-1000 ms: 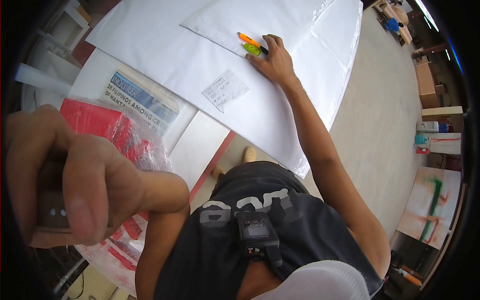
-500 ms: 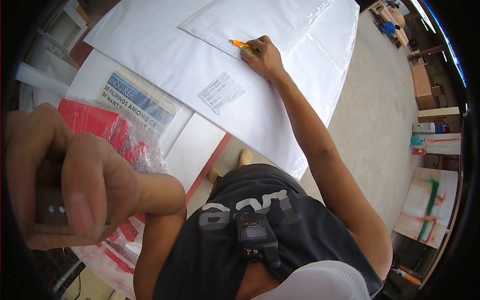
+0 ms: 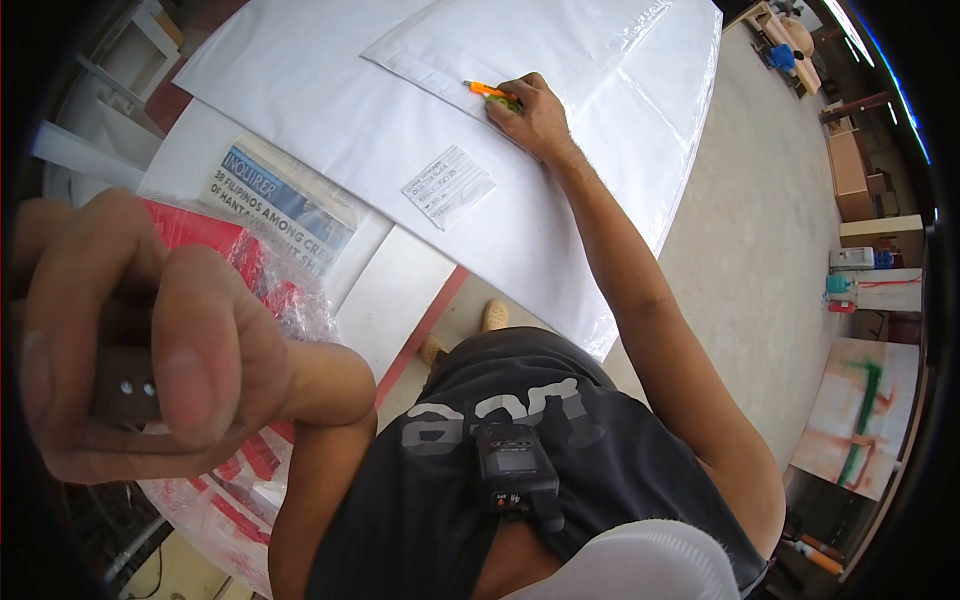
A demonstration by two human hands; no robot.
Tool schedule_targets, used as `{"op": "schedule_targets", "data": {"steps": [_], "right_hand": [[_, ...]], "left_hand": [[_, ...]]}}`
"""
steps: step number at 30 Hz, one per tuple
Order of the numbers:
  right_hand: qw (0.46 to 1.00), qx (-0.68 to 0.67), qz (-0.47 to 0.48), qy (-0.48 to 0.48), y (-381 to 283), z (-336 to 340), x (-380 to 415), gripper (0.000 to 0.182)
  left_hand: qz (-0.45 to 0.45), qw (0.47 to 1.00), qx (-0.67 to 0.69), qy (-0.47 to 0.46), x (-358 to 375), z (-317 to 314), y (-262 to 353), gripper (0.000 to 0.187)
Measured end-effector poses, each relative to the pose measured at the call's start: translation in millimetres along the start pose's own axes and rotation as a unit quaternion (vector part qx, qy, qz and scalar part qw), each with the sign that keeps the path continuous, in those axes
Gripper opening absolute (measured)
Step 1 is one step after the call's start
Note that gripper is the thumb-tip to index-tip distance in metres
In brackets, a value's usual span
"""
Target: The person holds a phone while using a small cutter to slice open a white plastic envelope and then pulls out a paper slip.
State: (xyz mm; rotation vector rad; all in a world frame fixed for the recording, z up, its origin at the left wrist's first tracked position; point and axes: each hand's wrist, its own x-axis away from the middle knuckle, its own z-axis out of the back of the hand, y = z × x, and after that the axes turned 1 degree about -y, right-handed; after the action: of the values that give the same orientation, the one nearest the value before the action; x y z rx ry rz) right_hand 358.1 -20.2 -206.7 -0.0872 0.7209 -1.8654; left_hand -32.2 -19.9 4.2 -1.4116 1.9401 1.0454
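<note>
My right hand (image 3: pixel 541 122) is closed around an orange utility knife (image 3: pixel 484 89) and a small yellow-green item (image 3: pixel 507 103) I cannot identify. It rests on the plastic-covered white sheet (image 3: pixel 560 220), near the edge of an upper clear plastic layer. A handwritten paper slip (image 3: pixel 447 187) lies below that hand. Close to the camera, my left hand (image 3: pixel 205 370) is large and blurred, its fingers curled around a dark piece (image 3: pixel 126 397) with two small bright dots. What that piece is cannot be made out.
A newspaper (image 3: pixel 285 205) and red pieces in clear wrap (image 3: pixel 225 240) lie left of the sheet. A black device (image 3: pixel 515 465) hangs on my chest. Concrete floor (image 3: pixel 740 230) runs along the right, with a paint-marked board (image 3: pixel 855 415) and a distant person in blue (image 3: pixel 780 57).
My left hand has shifted slightly right and up in view. My right hand keeps its hold and stays at nearly the same spot on the sheet.
</note>
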Motion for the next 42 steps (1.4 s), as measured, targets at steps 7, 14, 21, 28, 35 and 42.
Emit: {"op": "schedule_targets", "data": {"steps": [7,14,21,28,35,42], "right_hand": [[0.998,-0.038,-0.045,-0.007,-4,10,5,0.067],[0.999,-0.009,-0.020,-0.036,1,9,3,0.062],[0.999,-0.040,-0.025,-0.008,4,3,5,0.053],[0.998,-0.051,-0.023,-0.008,4,2,5,0.052],[0.999,-0.026,-0.037,-0.002,-1,4,7,0.049],[0.998,-0.021,-0.048,-0.018,-4,6,6,0.055]], "left_hand": [[-0.007,1.000,-0.008,-0.011,0,-6,1,0.044],[-0.014,1.000,-0.014,-0.013,1,2,8,0.039],[-0.002,1.000,-0.011,-0.009,-1,5,6,0.038],[0.011,1.000,-0.022,-0.019,-3,4,2,0.040],[-0.006,1.000,-0.020,-0.018,-1,7,8,0.037],[0.004,1.000,0.019,0.015,0,0,5,0.035]]}}
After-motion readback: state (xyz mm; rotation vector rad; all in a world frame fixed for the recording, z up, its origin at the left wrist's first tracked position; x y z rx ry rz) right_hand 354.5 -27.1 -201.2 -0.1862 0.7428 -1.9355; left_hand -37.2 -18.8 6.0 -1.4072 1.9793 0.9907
